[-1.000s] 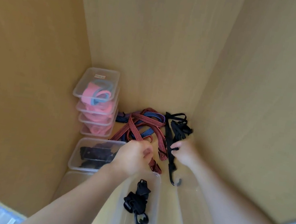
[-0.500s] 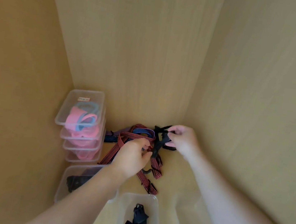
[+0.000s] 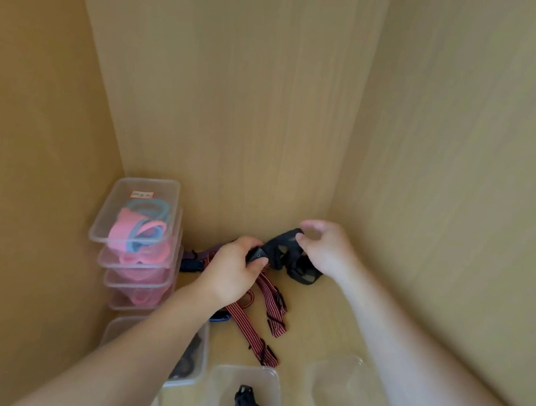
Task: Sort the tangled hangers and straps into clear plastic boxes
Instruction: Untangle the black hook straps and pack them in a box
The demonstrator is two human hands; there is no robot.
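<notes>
– Black strap (image 3: 278, 251): just the one, stretched in the air between the two hands, above the back of the cupboard floor (image 3: 312, 321).

– How are the hands set on it?

– Left hand (image 3: 233, 273) pinches a dark buckle end between thumb and fingers. Right hand (image 3: 325, 251) nips the strap's upper loop with thumb and forefinger, and its other fingers curl loosely above. A slack loop sags below the right hand onto the floor.

– And under them?

– Red-and-black striped straps (image 3: 263, 291) lie tangled beneath the left hand and trail towards the person. Three loose ends show, but I cannot tell how many straps they belong to. Two blue pieces peek out: one (image 3: 191, 265) left of the left hand, one (image 3: 221, 317) by its wrist.

– Boxes?

– Seven clear ones that I can count. Four make a stack (image 3: 156, 188) to the left of the left hand, holding pink bands (image 3: 125, 230) and blue bands (image 3: 153, 208), with a small label on the top lid. Three stand open near the forearms. One box (image 3: 202, 364) under the left forearm holds dark items, partly hidden. One middle box (image 3: 248, 369) between the forearms holds a black bundle (image 3: 245, 404). One faint box (image 3: 340, 369) stands just beside the right forearm.
</notes>
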